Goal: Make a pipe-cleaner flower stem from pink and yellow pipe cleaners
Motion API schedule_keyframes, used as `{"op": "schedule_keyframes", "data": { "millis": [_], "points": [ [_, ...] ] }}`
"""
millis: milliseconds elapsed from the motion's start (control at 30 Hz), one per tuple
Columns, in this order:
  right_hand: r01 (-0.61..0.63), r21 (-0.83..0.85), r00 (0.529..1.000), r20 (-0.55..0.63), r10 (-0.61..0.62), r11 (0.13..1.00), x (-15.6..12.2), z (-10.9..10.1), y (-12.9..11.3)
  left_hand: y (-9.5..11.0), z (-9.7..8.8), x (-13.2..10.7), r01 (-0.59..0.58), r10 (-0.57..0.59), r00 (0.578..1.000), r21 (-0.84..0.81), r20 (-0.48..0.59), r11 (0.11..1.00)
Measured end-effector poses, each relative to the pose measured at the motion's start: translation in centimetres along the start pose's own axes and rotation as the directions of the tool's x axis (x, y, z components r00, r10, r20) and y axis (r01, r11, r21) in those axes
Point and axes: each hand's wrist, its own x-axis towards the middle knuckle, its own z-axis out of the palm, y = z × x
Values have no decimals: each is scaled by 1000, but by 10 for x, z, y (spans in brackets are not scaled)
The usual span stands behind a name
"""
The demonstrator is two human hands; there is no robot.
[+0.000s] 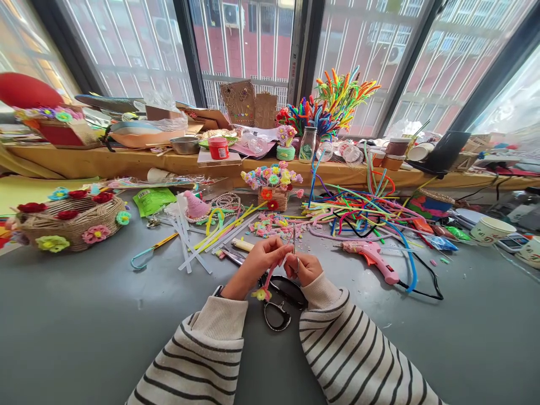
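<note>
My left hand [265, 257] is closed, with thumb and fingertips pinched on a pink fuzzy pipe-cleaner flower. Its yellow-and-pink bloom [261, 293] hangs below the hand on a pink stem [269, 277]. Close beside it, my right hand [304, 266] is curled shut around a thin pointed metal tool [294, 239], its tip upward; the fingers hide its lower part, so I cannot tell its exact kind. The fingertips of both hands nearly meet. Under them on the grey table lie scissors with black handles [276, 318].
A pink glue gun [371, 259] lies right, its black cord trailing. Behind it spreads a heap of coloured pipe cleaners [354, 211]. Clear glue sticks [185, 247] lie left. A flower-trimmed twine basket [71, 225] stands far left, a small flower-filled basket [272, 197] ahead.
</note>
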Motion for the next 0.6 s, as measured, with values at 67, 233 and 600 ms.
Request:
{"op": "schedule_keyframes", "data": {
  "millis": [67, 233, 600],
  "points": [
    [-15, -4, 1000, -12, 15, 1000, 0, 0, 0, 0, 0, 0, 15, -15, 1000, -4, -18, 1000],
    [-7, 29, 1000, 13, 7, 1000, 0, 2, 3, 1, 1, -1, 36, -36, 999, -59, -5, 998],
    [-29, 34, 1000, -8, 29, 999, 0, 3, 4, 1, 1, -1, 41, -37, 998, -71, 51, 997]
  ]
}}
